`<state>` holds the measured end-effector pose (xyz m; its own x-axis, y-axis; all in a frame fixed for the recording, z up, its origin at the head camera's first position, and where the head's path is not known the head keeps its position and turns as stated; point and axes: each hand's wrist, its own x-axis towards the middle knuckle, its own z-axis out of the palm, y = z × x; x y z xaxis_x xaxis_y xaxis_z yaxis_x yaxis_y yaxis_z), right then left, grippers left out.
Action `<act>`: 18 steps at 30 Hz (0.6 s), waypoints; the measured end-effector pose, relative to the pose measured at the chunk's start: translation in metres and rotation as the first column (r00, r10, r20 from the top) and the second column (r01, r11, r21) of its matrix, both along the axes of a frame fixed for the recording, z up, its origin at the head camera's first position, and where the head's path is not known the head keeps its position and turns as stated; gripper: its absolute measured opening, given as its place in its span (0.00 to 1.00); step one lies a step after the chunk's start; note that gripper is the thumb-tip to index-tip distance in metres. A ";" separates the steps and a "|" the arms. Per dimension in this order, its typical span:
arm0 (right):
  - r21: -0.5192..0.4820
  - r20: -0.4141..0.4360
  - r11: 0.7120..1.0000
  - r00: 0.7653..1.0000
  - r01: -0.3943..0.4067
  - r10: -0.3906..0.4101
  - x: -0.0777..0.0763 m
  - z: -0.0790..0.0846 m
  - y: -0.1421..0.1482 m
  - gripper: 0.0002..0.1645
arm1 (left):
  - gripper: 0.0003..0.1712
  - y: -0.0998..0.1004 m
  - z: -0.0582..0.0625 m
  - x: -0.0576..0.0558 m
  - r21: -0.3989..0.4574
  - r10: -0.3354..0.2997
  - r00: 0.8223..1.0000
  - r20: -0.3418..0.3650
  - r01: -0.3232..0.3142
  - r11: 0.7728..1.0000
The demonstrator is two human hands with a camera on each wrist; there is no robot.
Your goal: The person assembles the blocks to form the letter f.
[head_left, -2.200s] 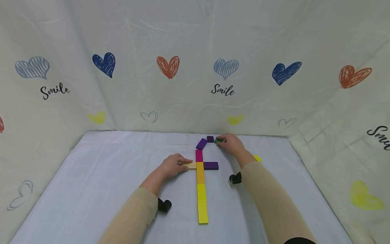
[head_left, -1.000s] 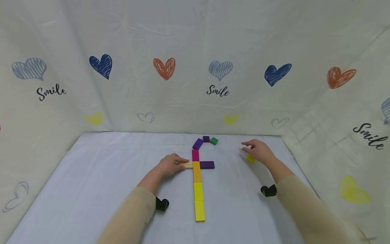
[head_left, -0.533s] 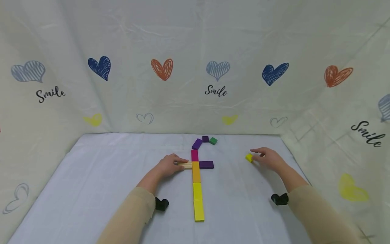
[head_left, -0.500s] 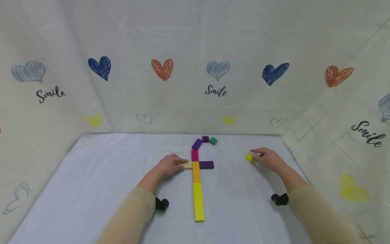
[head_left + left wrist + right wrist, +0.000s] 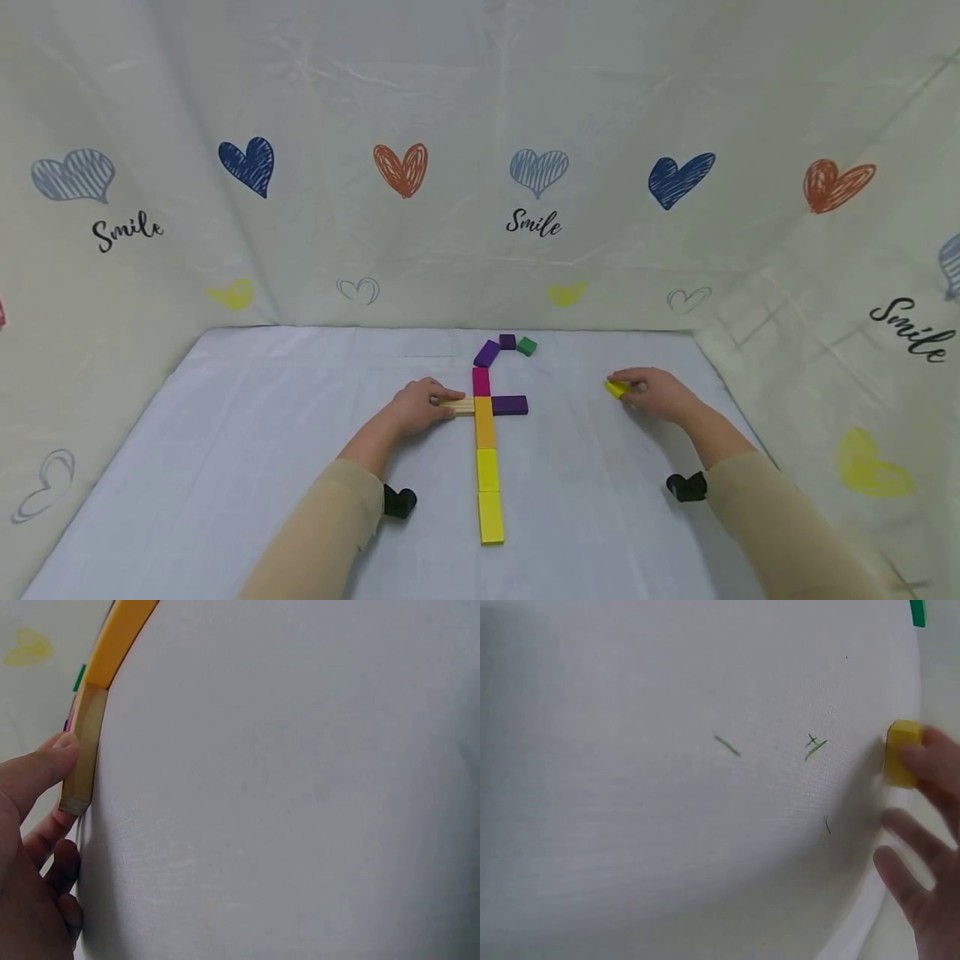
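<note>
My left hand (image 5: 412, 407) pinches the plain wooden block (image 5: 465, 406) between thumb and fingers. In the left wrist view that wooden block (image 5: 88, 742) butts against the orange block (image 5: 120, 645). At the right of the table, my right hand (image 5: 660, 394) pinches a small yellow block (image 5: 615, 388), its thumb on the near face in the right wrist view. Blocks form a figure: two yellow blocks (image 5: 487, 469) below the orange one, a magenta block (image 5: 481, 382) above it, a purple block (image 5: 510, 405) to the right. A slanted purple block (image 5: 487, 353), a small purple block (image 5: 507, 342) and a green block (image 5: 527, 346) curve rightward at the top.
A white cloth (image 5: 585, 500) covers the table. A pale curtain (image 5: 465, 250) printed with hearts and "Smile" stands behind and along the sides. Black wrist cameras (image 5: 400, 502) sit at both cuffs. Short green marks (image 5: 816, 748) show on the cloth in the right wrist view.
My right hand let go of the green block at the curve's end, moved right and toward me, and took hold of the small yellow block. My left hand stayed on the wooden block.
</note>
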<state>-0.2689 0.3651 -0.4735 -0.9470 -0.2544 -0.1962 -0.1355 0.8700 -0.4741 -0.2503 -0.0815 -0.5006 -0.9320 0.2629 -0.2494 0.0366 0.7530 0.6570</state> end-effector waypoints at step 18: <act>0.034 -0.039 0.997 0.997 0.068 -0.067 0.001 0.006 -0.020 0.23 | 0.17 0.000 0.000 0.000 -0.007 -0.002 1.000 0.002 0.002 1.000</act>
